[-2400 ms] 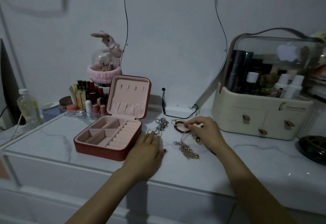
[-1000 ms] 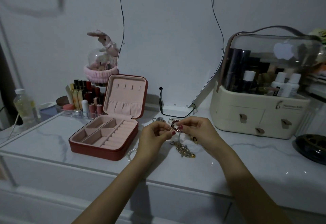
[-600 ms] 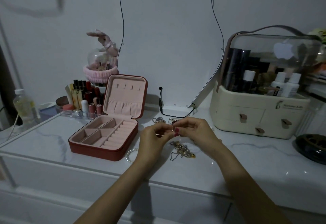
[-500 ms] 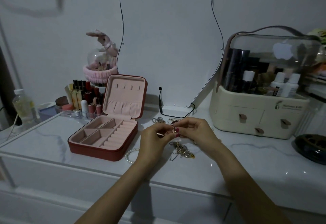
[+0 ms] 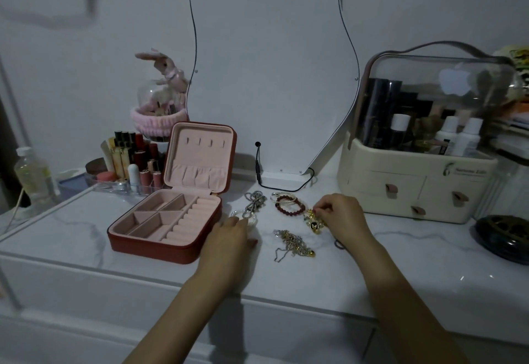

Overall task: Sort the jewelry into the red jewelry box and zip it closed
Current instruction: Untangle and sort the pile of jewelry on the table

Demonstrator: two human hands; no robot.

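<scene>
Reaching out over the white surface (image 5: 400, 263), both hands work among the jewelry; the left hand (image 5: 229, 237) lies low with its fingers fairly straight, the tips touching a clear bead bracelet (image 5: 252, 219) just beside the red jewelry box (image 5: 160, 237), and it holds nothing yet; the right hand (image 5: 340, 214) has its fingers curled in a small pinch on a gold piece (image 5: 313, 220). Between the hands lies a tangled chain (image 5: 292, 242); it looks light and floppy, so it may knot or slip, and I think it is best picked up from the middle of the heap. A little farther back sit a dark red bead bracelet (image 5: 290, 206) and a silver chain (image 5: 254, 200); the beads look hard and round, easy to hook with one finger. The box is open, its pink trays have nothing in them, and its lid (image 5: 201, 157) stands up; so no sorting is done, and the zip comes last. Behind stand lipsticks (image 5: 134, 160), a mirror (image 5: 272, 63) and a cream makeup case (image 5: 423, 180).
</scene>
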